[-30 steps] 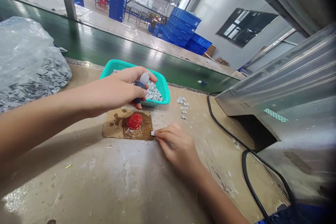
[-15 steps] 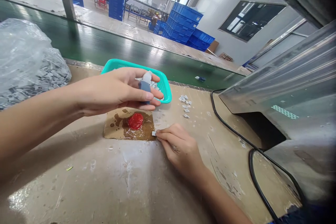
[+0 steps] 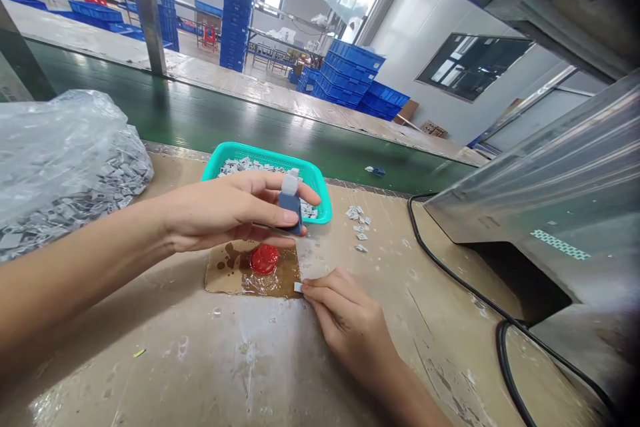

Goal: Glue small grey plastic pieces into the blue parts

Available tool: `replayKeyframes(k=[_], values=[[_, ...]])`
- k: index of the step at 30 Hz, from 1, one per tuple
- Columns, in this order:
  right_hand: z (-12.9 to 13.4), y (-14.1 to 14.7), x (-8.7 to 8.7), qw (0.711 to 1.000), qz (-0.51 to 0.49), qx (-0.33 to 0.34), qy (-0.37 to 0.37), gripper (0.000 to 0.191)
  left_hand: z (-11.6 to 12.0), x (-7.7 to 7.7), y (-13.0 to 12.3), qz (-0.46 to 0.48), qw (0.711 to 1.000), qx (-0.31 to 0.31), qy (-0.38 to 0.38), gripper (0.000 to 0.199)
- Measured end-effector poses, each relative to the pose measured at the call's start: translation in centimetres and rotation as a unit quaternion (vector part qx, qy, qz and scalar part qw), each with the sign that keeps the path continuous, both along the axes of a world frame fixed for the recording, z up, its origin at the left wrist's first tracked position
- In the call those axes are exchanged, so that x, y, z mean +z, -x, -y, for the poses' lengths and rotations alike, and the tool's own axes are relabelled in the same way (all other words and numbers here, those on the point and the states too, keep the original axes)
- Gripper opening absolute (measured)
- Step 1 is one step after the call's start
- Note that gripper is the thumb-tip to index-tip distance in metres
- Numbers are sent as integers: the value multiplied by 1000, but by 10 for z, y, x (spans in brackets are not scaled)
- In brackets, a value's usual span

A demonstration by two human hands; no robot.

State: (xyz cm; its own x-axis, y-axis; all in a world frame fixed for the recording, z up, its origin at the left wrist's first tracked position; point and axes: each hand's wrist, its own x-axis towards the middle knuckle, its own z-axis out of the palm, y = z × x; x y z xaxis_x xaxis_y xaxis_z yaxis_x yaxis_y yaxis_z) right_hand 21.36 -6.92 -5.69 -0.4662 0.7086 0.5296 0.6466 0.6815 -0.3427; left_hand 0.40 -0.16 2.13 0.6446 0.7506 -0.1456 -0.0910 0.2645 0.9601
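Observation:
My left hand (image 3: 227,210) grips a small blue bottle with a whitish cap (image 3: 291,200), held upright above a stained brown cardboard pad (image 3: 225,272). A red cap (image 3: 264,259) sits in a wet patch on that pad. My right hand (image 3: 350,323) rests on the workbench and pinches a tiny white part (image 3: 298,287) at the pad's right edge. Behind my left hand stands a teal basket (image 3: 220,163) with several small white parts in it.
A clear plastic bag (image 3: 60,160) full of small grey-white parts lies at the left. Loose white parts (image 3: 359,223) lie right of the basket. A black cable (image 3: 450,267) curves along a metal machine housing (image 3: 550,180) at the right. A green conveyor belt (image 3: 200,117) runs behind the bench.
My left hand has turned the bottle more upright and shifted it slightly right. The camera has tilted up a little. My right hand stays on the white part.

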Motion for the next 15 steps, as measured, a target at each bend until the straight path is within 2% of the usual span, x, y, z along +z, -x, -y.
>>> replayKeyframes(k=[4, 7, 10, 12, 15], values=[[-2, -2, 13, 999, -14, -16, -34, 17, -2, -4, -2, 11, 1000, 5, -17, 24], [-7, 0, 35, 998, -8, -8, -65, 17, -2, -4, -3, 7, 999, 12, -41, 25], [-12, 4, 54, 996, -26, -13, -82, 18, -4, 2, 1, 17, 997, 44, -65, 20], [-16, 8, 59, 998, -28, -11, -60, 18, -6, 6, 4, 21, 992, 88, -85, 15], [-19, 12, 56, 997, 52, 42, -38, 18, -9, 6, 7, 9, 985, 136, -102, 19]])
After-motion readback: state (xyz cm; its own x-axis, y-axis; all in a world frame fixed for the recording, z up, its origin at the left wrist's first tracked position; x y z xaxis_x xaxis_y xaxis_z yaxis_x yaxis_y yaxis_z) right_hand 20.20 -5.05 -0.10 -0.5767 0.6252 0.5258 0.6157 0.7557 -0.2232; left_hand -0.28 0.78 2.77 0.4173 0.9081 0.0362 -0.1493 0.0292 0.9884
